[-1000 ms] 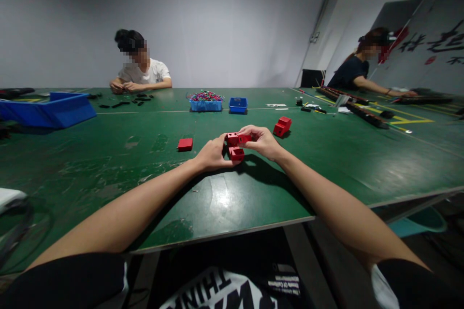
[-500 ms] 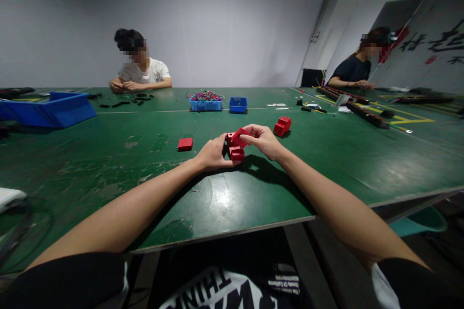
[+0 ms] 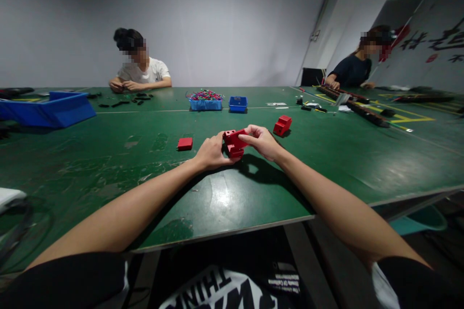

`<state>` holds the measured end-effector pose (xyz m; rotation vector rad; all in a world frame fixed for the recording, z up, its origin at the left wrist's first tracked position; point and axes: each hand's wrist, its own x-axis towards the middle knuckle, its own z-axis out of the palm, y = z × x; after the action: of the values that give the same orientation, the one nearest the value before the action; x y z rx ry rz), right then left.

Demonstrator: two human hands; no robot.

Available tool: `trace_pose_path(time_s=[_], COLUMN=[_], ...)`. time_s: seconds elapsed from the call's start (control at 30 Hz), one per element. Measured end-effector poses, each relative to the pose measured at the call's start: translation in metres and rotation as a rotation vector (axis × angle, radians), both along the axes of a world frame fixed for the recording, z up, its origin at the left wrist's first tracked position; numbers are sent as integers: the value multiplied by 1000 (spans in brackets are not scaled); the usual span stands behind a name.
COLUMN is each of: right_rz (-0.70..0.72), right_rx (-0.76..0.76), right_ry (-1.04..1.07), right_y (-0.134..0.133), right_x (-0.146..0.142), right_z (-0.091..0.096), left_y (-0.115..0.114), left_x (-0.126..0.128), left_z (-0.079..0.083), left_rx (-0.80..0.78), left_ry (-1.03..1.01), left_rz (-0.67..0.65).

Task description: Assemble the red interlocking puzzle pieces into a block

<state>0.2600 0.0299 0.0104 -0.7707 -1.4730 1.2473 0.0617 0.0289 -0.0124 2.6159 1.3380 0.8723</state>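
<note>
Both my hands meet over the green table (image 3: 108,164) around a small red block assembly (image 3: 234,141). My left hand (image 3: 211,152) grips its lower left side with curled fingers. My right hand (image 3: 263,141) pinches the upper red piece from the right, thumb and fingers closed on it. The assembly sits just above the tabletop. A flat red piece (image 3: 185,143) lies to the left of my hands. Another red block (image 3: 282,125) rests behind my right hand.
A blue tray of colourful small parts (image 3: 205,100) and a small blue bin (image 3: 238,104) stand mid-table. A large blue bin (image 3: 50,108) is at far left. One person sits at the far side (image 3: 139,70), another at right (image 3: 353,70) beside long black parts (image 3: 362,112).
The upper red piece in my right hand has turned and settled against the lower block. The person at right has drawn an arm back.
</note>
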Motion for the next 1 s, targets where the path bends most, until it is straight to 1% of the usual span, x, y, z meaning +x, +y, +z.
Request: trace_pose_path(time_s=[0.17,0.47,1.0], right_rz=[-21,-4,-28], right_rx=[69,125,139], right_ry=[-26,-63,-107], right_y=[0,-1,-3], right_x=[0,1,2], right_z=[2,5,6], left_y=[0,1,-1], left_x=[0,0,0], left_z=[-1,-1,1], left_rx=[0,-36,-44], left_ry=[21,-25,-20], left_rz=[50,38,26])
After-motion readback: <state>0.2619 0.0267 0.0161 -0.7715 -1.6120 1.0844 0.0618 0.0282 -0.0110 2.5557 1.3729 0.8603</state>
